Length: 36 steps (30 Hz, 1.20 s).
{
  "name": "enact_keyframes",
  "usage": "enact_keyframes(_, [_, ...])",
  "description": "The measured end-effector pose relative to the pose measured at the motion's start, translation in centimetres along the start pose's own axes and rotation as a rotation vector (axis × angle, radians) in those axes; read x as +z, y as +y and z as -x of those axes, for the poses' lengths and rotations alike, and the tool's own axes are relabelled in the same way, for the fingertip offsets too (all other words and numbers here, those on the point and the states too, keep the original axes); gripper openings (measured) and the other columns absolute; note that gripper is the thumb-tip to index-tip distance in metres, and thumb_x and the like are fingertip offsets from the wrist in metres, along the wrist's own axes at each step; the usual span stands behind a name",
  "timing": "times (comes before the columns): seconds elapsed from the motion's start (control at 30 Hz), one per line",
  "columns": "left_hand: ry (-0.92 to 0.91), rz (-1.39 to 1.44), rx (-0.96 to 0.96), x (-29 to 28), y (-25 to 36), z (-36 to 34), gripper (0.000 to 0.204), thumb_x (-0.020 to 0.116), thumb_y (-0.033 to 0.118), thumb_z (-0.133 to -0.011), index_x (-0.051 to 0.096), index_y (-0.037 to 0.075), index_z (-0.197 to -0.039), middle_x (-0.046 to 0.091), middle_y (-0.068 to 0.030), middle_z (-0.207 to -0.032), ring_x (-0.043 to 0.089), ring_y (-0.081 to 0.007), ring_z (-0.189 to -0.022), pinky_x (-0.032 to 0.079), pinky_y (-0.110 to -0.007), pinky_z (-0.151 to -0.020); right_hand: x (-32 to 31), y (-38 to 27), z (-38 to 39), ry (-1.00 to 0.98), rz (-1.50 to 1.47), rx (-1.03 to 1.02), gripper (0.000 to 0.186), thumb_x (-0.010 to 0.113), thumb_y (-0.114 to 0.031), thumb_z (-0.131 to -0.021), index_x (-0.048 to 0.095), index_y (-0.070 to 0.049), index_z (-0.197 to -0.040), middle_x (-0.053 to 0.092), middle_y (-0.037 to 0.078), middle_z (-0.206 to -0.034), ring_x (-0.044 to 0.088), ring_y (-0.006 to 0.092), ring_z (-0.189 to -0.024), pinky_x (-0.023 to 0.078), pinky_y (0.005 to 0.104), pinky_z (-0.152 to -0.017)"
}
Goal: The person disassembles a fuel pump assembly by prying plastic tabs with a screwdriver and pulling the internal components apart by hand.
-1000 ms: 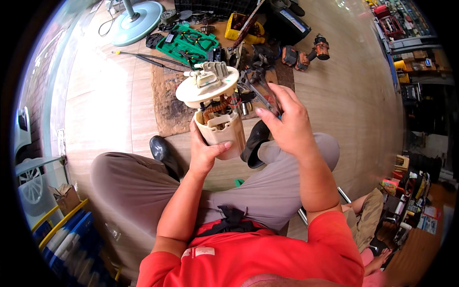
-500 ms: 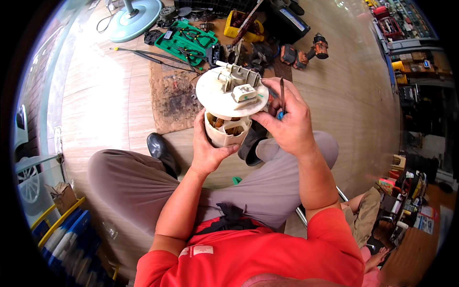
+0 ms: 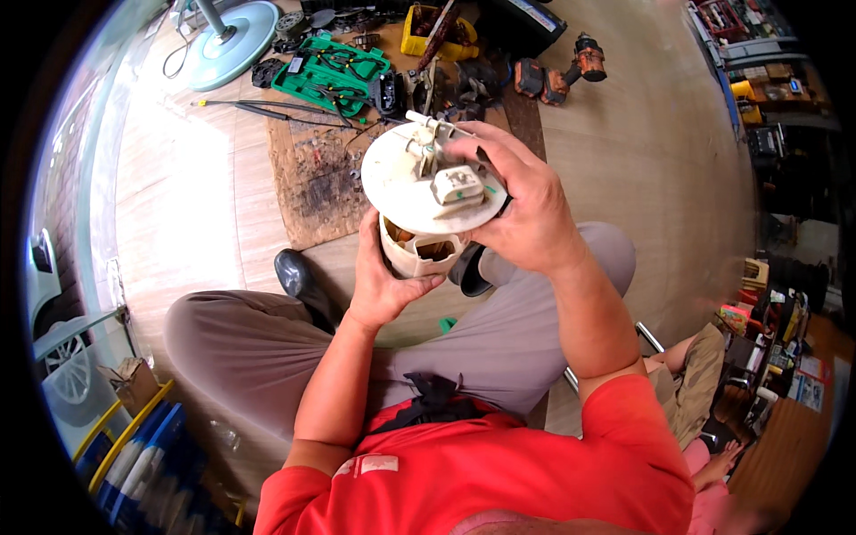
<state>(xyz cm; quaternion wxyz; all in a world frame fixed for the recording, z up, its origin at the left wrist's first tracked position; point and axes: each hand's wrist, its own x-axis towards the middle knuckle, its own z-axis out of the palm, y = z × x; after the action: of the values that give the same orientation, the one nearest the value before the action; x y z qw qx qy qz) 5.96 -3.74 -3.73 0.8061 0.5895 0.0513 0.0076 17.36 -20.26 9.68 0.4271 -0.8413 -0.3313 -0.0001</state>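
A cream-white fuel pump module (image 3: 401, 183) is held up above my lap, its round flange on top with a pipe stub and a connector socket. Below the flange sits its cup-shaped housing (image 3: 412, 259), with openings that show brown parts inside. My left hand (image 3: 382, 290) is wrapped round the housing from the left and below. From the right, my right hand (image 3: 526, 201) grips the flange, fingers over its top and thumb side beneath the rim. A dark slim piece shows by the right fingers; whether it is a tool cannot be made out.
Beyond the module lies a stained cardboard sheet (image 3: 308, 183). Around it are a green tool case (image 3: 330, 76), a yellow bin (image 3: 412, 40), a cordless drill (image 3: 588, 61) and a fan base (image 3: 234, 49). Another person's leg (image 3: 695, 379) is at the lower right.
My right hand has moved further over the flange, its fingers now reaching across the top. The thin dark rod upright at its fingers no longer shows. The flange leans more toward me.
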Motion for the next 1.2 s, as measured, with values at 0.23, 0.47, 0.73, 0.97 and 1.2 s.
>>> enact_keyframes(0.23, [-0.017,0.027,-0.045,0.1,0.7,-0.1,0.119,0.094,0.014,-0.054,0.022,0.001,-0.149,0.045,-0.0149,-0.139,0.047,-0.0253,-0.128,0.039,-0.04,-0.11,0.6,0.5,0.1,0.14,0.016,-0.018,0.053,0.089,-0.016,-0.066,0.065,-0.004,-0.111,0.066,0.018,-0.11,0.069,0.034,-0.093,0.056,0.0389,-0.078])
enact_keyframes(0.47, [0.002,0.054,-0.025,0.6,0.7,-0.2,0.115,0.091,0.013,-0.056,0.023,0.001,-0.148,0.044,-0.0144,-0.139,0.047,-0.0249,-0.129,0.039,-0.04,-0.11,0.7,0.5,-0.3,0.155,0.005,-0.029,0.051,0.09,-0.017,-0.066,0.065,-0.003,-0.109,0.066,0.017,-0.104,0.067,0.0341,-0.091,0.054,0.0393,-0.078])
enact_keyframes(0.73, [-0.042,-0.109,-0.074,-0.1,1.0,-0.1,0.12,0.092,0.015,-0.057,0.02,-0.001,-0.151,0.047,-0.0174,-0.139,0.048,-0.026,-0.129,0.038,-0.038,-0.11,0.5,1.0,-0.8,0.013,0.006,0.11,0.052,0.089,-0.008,-0.069,0.063,0.003,-0.113,0.065,0.008,-0.104,0.064,0.0202,-0.091,0.052,0.0303,-0.081])
enact_keyframes(0.97, [-0.029,-0.1,-0.09,0.6,3.1,0.2,0.126,0.093,0.016,-0.056,0.014,0.0,-0.153,0.046,-0.0184,-0.141,0.049,-0.027,-0.13,0.038,-0.04,-0.112,0.7,0.2,-0.6,-0.003,0.004,0.108,0.053,0.089,-0.008,-0.069,0.064,0.002,-0.114,0.065,0.009,-0.101,0.064,0.0187,-0.091,0.051,0.0303,-0.08])
enact_keyframes(1.2, [-0.061,-0.082,-0.119,0.3,2.7,0.3,0.125,0.092,0.02,-0.058,0.014,0.001,-0.153,0.046,-0.0186,-0.142,0.049,-0.0274,-0.13,0.038,-0.041,-0.112,1.1,0.8,-0.5,0.029,-0.033,0.137,0.047,0.089,-0.014,-0.069,0.066,0.0,-0.108,0.065,0.009,-0.094,0.063,0.023,-0.084,0.051,0.0333,-0.076])
